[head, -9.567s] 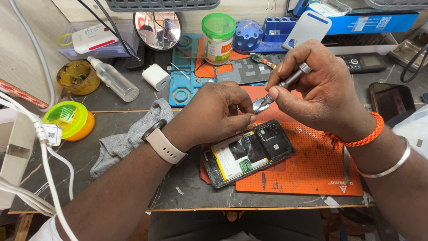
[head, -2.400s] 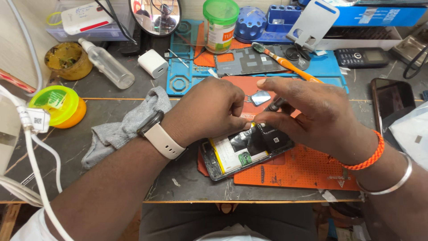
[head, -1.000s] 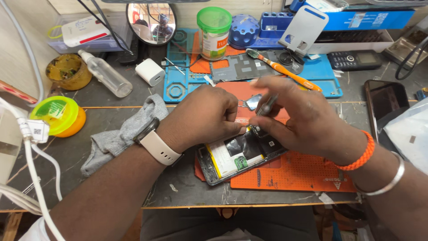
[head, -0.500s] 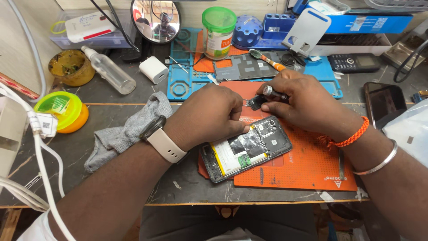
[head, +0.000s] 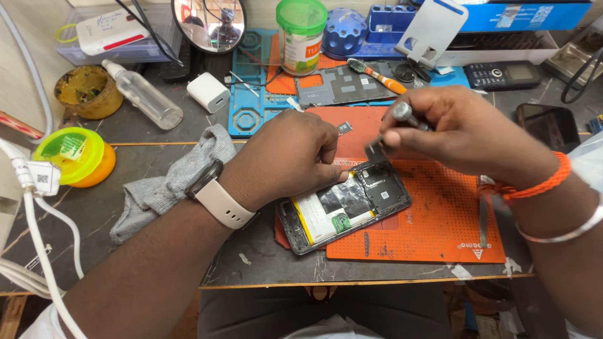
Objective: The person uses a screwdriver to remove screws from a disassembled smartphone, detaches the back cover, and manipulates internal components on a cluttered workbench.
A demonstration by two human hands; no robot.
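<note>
The right hand (head: 465, 135) has lifted clear of the opened phone (head: 345, 206), fingers closed on a small screwdriver (head: 402, 116). Below it, the left hand (head: 286, 157) stays pressing the phone's edge, holding nothing.

Matt orange rubbery mat (head: 440, 220), glossy metal screwdriver (head: 405, 115)

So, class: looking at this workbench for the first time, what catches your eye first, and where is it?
At the centre, an opened smartphone lies on an orange work mat, its insides exposed. The left hand steadies its upper edge, while the right hand holds a small metal-handled tool just above it. At far left sits a bright yellow-green lidded tub.
</note>
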